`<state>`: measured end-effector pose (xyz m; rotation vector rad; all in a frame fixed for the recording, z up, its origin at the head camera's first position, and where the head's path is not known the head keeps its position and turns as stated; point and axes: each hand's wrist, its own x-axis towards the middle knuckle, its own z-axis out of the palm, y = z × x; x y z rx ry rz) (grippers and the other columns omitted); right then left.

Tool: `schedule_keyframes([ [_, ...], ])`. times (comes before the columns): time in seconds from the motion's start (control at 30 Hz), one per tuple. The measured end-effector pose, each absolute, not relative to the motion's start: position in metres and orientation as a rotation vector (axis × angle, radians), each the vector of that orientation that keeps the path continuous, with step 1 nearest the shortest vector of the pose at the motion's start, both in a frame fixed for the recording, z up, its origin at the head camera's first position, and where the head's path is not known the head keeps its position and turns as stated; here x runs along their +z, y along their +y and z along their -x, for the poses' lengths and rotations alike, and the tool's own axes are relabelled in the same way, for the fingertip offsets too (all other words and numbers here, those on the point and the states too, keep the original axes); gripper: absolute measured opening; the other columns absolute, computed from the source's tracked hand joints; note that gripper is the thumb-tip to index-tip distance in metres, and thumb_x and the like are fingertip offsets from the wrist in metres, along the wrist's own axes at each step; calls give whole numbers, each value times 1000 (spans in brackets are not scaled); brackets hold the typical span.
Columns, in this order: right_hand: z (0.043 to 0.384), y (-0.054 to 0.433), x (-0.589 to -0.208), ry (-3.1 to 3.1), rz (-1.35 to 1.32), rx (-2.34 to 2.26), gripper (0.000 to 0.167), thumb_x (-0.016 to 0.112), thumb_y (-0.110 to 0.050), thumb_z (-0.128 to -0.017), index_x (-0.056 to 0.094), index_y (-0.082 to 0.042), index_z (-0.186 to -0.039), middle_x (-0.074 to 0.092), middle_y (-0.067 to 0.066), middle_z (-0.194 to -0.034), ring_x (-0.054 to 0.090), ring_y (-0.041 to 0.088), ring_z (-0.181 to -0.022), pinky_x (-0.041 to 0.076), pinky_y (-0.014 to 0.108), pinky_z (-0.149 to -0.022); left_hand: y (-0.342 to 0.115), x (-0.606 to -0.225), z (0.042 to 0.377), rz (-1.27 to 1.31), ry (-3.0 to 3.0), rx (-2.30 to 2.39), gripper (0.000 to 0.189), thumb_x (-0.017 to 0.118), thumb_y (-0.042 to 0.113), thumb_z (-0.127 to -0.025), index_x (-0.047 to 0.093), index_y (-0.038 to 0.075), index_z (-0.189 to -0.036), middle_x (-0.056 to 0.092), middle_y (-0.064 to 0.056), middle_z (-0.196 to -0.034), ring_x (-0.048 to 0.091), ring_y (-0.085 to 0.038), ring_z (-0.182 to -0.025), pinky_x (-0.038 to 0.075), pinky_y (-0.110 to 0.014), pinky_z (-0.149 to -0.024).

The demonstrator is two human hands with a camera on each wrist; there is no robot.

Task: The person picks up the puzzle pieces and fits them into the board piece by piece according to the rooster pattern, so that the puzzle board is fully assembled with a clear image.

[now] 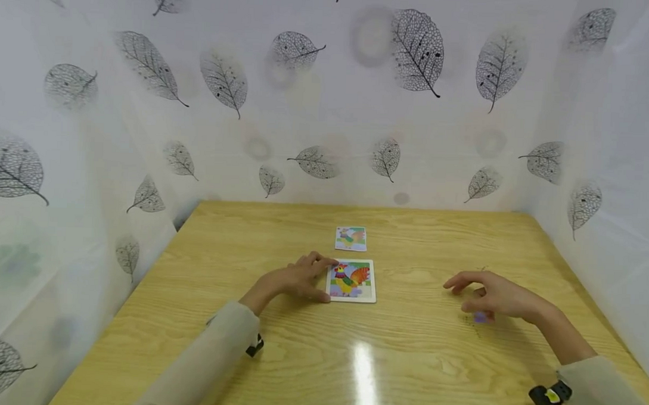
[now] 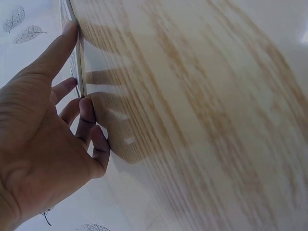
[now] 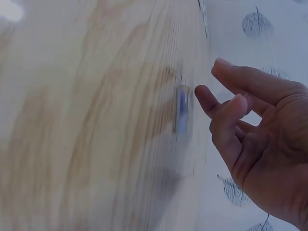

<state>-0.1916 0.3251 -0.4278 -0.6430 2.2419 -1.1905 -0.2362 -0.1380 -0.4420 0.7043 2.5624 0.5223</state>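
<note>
A rooster picture puzzle [image 1: 351, 281] in a white-edged tray lies flat at the middle of the table. My left hand [image 1: 299, 278] holds this tray by its left side, the index finger near the far corner and the thumb near the close one. In the left wrist view, the left hand [image 2: 48, 115] has its thumb and fingers at the tray's thin edge [image 2: 80, 62]. To the right, my right hand [image 1: 500, 301] hovers with loosely bent fingers, holding nothing. Below it lies a small purple piece [image 1: 480, 317], blurred in the right wrist view and partly covered in the head view.
Just beyond the tray lies a small card [image 1: 350, 238] with a similar rooster picture. The wooden table [image 1: 415, 360] is bordered by leaf-printed white sheets [image 1: 328, 107] at the back and both sides.
</note>
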Motion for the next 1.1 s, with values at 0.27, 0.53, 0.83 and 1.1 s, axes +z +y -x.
schedule_keyframes([
  [0.27, 185, 360, -433, 2173, 741, -1219, 44, 70, -3, -97, 56, 7, -137, 53, 32, -128, 39, 6, -52, 47, 32, -43, -138, -441, 236, -700, 2554, 525, 85, 79, 45, -92, 34, 25, -161, 37, -10, -151, 37, -31, -138, 30, -64, -115],
  [0.53, 187, 366, -446, 2147, 885, -1278, 33, 67, 8, -94, 59, 7, -125, 59, 22, -122, 39, 26, -48, 44, 33, -41, -139, -441, 237, -707, 2555, 524, 85, 79, 45, -92, 34, 25, -161, 38, -9, -149, 37, -30, -135, 31, -65, -114],
  [0.83, 187, 361, -447, 2210, 870, -1227, 28, 70, 7, -91, 64, 0, -118, 54, 23, -105, 40, 8, -51, 43, 27, -42, -140, -441, 237, -707, 2554, 520, 86, 79, 45, -92, 33, 25, -161, 37, -9, -150, 37, -31, -136, 32, -63, -114],
  [1.1, 186, 362, -444, 2206, 786, -1214, 28, 71, 4, -91, 65, 1, -118, 53, 21, -103, 42, 3, -59, 44, 27, -46, -141, -443, 239, -721, 2550, 515, 86, 78, 47, -92, 32, 25, -162, 36, -8, -152, 37, -30, -137, 32, -61, -114],
])
